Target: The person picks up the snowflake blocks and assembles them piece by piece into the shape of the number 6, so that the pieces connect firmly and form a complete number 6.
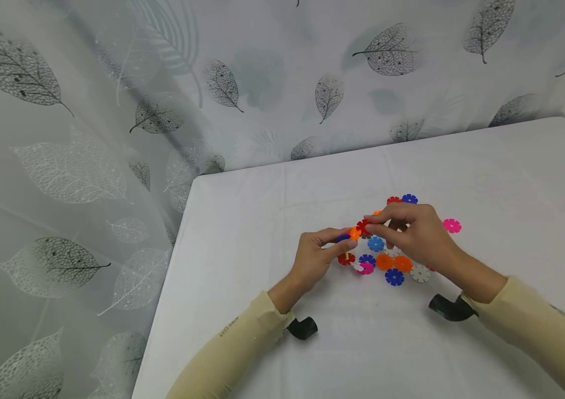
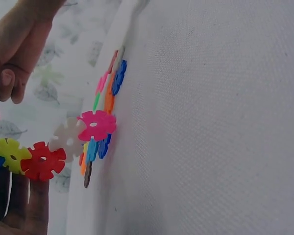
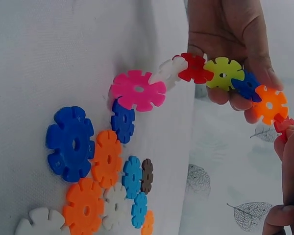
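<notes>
A chain of notched plastic snowflake discs hangs from my left hand (image 1: pixel 312 256). From its low end it runs pink disc (image 3: pixel 148 98), white disc (image 3: pixel 166 73), red disc (image 3: pixel 190 73), yellow disc (image 3: pixel 231 68), blue disc (image 3: pixel 245 89) and orange disc (image 3: pixel 278 102). My left thumb and fingers grip the chain near the blue and orange discs, other fingers lying behind it. At the upper end, my right hand (image 1: pixel 419 230) pinches another red disc (image 1: pixel 362 226) between thumb and fingertips, against the orange disc's edge. The left wrist view shows the chain's lower part, pink disc (image 2: pixel 100 125) lowest.
Loose discs lie on the white-covered table (image 1: pixel 242 221) below and around my hands, among them a dark blue disc (image 1: pixel 394 277), an orange disc (image 1: pixel 402 263) and a white disc (image 1: pixel 420 273). A pink disc (image 1: pixel 452 225) lies apart at the right. A leaf-patterned curtain (image 1: pixel 272 83) hangs behind.
</notes>
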Tool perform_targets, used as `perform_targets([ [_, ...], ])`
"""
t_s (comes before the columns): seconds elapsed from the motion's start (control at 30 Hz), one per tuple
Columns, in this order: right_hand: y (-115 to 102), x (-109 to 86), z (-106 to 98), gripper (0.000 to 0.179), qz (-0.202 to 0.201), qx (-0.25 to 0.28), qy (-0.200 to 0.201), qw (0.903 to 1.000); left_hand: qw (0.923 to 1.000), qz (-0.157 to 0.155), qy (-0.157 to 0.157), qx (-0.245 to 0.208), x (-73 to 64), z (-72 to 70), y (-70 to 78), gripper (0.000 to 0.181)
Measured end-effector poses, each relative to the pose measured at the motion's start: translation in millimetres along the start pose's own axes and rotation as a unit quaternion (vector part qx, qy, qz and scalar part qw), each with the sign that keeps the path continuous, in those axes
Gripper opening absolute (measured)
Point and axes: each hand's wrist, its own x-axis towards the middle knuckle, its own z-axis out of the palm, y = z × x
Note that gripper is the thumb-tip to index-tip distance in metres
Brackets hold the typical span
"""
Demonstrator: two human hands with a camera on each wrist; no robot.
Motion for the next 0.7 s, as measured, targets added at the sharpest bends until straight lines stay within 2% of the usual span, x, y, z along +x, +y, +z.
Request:
perform_targets([
  [0.43,-0.6,-0.7,3.9,0.023,-0.060,-0.036,0.019,0.9974,0.9997,-0.002,0.020,-0.015,-2.5,4.4,-1.5,0.028],
  [0.7,0.7,-1.5,7.7,0.026,-0.098,-0.060,0.039,0.9926,0.9993,0.008,0.033,-0.016,-4.5,5.3,-0.9,0.028],
])
